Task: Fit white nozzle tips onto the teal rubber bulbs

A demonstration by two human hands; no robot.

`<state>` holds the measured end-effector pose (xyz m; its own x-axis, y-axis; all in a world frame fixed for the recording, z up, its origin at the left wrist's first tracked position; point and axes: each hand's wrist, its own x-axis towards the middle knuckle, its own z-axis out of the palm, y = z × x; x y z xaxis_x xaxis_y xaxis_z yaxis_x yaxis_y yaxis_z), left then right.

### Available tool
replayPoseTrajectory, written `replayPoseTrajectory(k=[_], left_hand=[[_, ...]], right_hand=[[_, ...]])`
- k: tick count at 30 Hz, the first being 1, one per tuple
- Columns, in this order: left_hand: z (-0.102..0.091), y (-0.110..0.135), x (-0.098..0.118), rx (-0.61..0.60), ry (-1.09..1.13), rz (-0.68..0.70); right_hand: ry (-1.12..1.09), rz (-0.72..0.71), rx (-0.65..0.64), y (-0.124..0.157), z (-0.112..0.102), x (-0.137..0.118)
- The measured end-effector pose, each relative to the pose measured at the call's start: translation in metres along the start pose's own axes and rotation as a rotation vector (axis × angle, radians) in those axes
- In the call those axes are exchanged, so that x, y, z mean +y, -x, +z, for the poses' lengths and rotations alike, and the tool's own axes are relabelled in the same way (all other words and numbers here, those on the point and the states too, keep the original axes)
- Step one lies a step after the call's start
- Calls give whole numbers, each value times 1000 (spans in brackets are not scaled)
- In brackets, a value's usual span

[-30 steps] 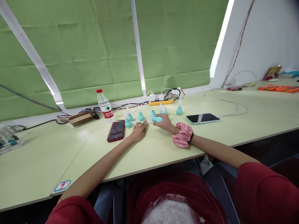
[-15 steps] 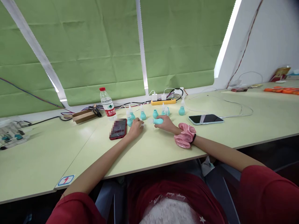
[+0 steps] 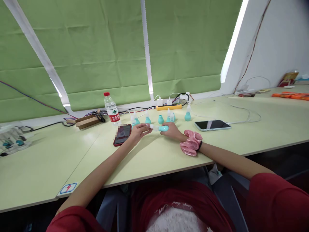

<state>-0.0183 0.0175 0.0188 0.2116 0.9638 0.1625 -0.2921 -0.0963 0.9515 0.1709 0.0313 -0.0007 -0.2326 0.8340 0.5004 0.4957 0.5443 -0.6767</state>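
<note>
My right hand (image 3: 172, 130) is closed round a teal rubber bulb (image 3: 163, 128) lying sideways just above the pale green table (image 3: 156, 154). My left hand (image 3: 138, 130) pinches a small clear nozzle (image 3: 150, 126) at the bulb's open end. A pink scrunchie (image 3: 191, 142) sits on my right wrist. Behind the hands several more teal bulbs stand upright, some with clear tips: one at the left (image 3: 135, 120), one in the middle (image 3: 160, 119), one at the right (image 3: 187, 115).
A red phone (image 3: 122, 135) lies left of my hands, a light blue phone (image 3: 212, 125) on a white cable to the right. A water bottle (image 3: 111, 110), a yellow power strip (image 3: 168, 106) and tangled cables line the window side. Orange items (image 3: 292, 95) lie far right.
My left hand went from lying flat on the table to picking up a clear nozzle and bringing it to the bulb. My right hand lifted the bulb slightly.
</note>
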Motion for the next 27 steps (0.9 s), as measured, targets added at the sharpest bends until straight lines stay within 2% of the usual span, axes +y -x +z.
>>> replayPoseTrajectory(k=[11, 15, 20, 23, 27], left_hand=[[-4, -4, -9, 70, 53, -38], [-2, 1, -4, 31, -14, -6], [1, 5, 0, 55, -140, 23], [0, 6, 1, 69, -223, 56], [-1, 7, 3, 29, -351, 91]], right_hand=[[-85, 93, -14, -1, 3, -3], [-53, 96, -11, -1, 3, -1], [-64, 64, -55, 2, 2, -4], [-120, 101, -123, 4, 0, -7], [-254, 270, -360, 4, -7, -12]])
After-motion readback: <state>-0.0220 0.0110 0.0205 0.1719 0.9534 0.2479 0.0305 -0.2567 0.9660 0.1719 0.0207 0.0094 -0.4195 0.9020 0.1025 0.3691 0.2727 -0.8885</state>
